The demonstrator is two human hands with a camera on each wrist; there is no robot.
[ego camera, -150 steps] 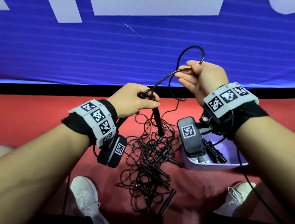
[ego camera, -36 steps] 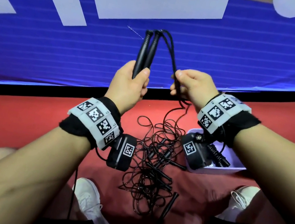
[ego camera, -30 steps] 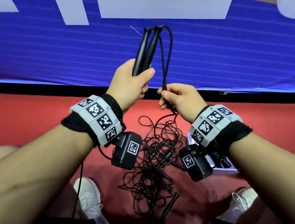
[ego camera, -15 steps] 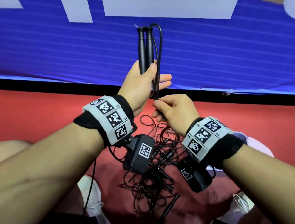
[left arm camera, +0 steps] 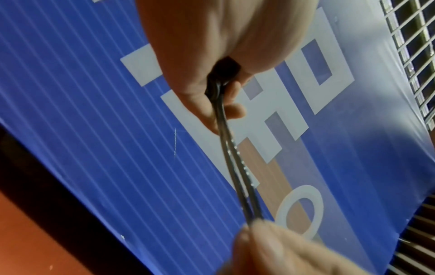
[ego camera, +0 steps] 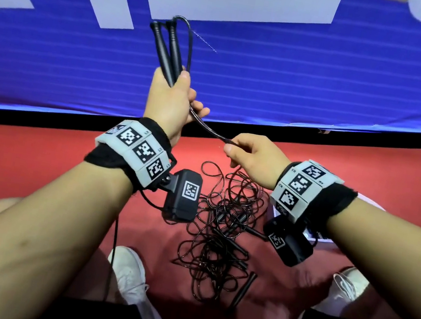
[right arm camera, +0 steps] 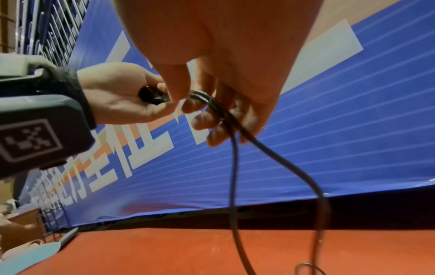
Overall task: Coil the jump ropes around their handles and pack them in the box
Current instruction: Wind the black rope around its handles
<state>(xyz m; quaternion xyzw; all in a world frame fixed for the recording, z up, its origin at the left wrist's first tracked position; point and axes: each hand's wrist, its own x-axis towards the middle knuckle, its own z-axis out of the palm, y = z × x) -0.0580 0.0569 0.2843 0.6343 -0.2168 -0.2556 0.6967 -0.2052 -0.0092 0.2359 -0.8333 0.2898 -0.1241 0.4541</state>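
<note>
My left hand [ego camera: 170,101] is clenched around both jump rope handles [ego camera: 166,53], which stand nearly upright, tips pointing up and away from me. My right hand [ego camera: 253,158] pinches the doubled cord [ego camera: 206,127] just to the right of and below them, so the cord runs roughly crosswise to the handles' long axis, ready for wrapping. More tangled ropes [ego camera: 221,234] lie on the red floor [ego camera: 20,162] beneath my hands; the box is hidden behind my right wrist.

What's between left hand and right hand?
Head view: only a taut doubled run of jump rope cord, from left hand to right hand.
</note>
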